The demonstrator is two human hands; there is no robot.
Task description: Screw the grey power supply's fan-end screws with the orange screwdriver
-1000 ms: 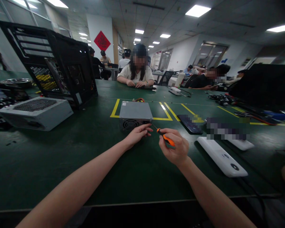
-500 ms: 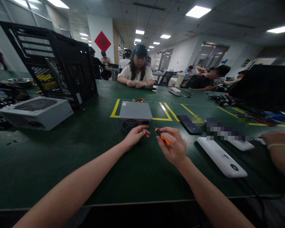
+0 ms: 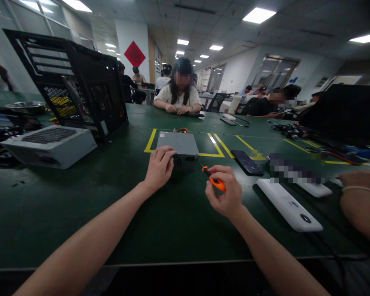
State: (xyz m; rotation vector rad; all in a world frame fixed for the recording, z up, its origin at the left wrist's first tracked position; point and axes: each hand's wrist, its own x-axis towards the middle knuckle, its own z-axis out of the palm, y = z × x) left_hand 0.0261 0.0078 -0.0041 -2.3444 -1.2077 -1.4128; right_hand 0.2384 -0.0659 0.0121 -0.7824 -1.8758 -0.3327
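Observation:
A grey computer power supply (image 3: 180,144) stands on the green table, its fan grille facing me and partly covered by my fingers. My left hand (image 3: 160,164) is closed on its front left corner, with the fingertips over the top edge and the fan side. In my right hand (image 3: 225,189) is an orange and black screwdriver (image 3: 216,181), gripped by the handle. Its thin shaft points up and left to the front right corner of the power supply. Whether the tip touches a screw is too small to tell.
At left stand a second power supply (image 3: 49,146) and an open black computer case (image 3: 95,88). On the right lie a phone (image 3: 246,161), a white power strip (image 3: 288,204) and another person's hand (image 3: 359,181). A person (image 3: 180,96) sits across the table.
My left hand has moved left, from the front right of the power supply to its front left corner. The screwdriver stays at the right corner, its handle shifted slightly right.

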